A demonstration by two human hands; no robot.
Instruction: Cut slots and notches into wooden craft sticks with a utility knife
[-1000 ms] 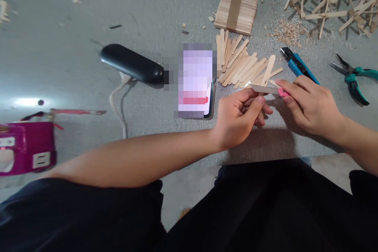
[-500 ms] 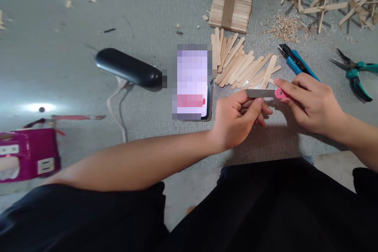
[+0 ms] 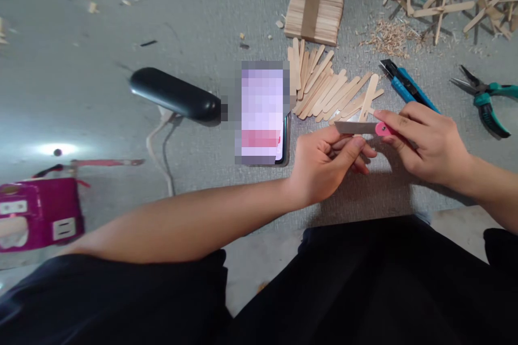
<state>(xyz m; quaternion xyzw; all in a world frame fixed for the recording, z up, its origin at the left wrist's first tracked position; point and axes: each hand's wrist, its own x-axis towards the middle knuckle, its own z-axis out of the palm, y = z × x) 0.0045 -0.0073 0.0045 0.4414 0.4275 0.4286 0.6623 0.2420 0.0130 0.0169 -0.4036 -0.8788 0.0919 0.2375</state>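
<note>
My right hand [image 3: 424,137] is closed round the pink handle [image 3: 382,129] of a small knife. Its straight grey blade [image 3: 356,128] points left and passes just above the fingers of my left hand [image 3: 324,164]. That hand is closed, with the thumb bent in against curled fingers; whatever it may hold is hidden behind them. Just beyond the blade, flat wooden craft sticks [image 3: 329,91] lie fanned out on the grey table. One paler stick [image 3: 368,98] lies across the others, close to my right fingertips.
A banded bundle of sticks [image 3: 327,13] lies behind the loose ones. To the right are a blue utility knife [image 3: 408,86], pliers [image 3: 481,97], wood shavings [image 3: 388,38] and star-shaped stick pieces [image 3: 445,8]. Leftward are a phone [image 3: 263,113], a black case [image 3: 174,94] and a purple power box [image 3: 44,207].
The knife blade has shifted very slightly left over my left hand, and the left fingertips reach a little further right. Everything else lies as before.
</note>
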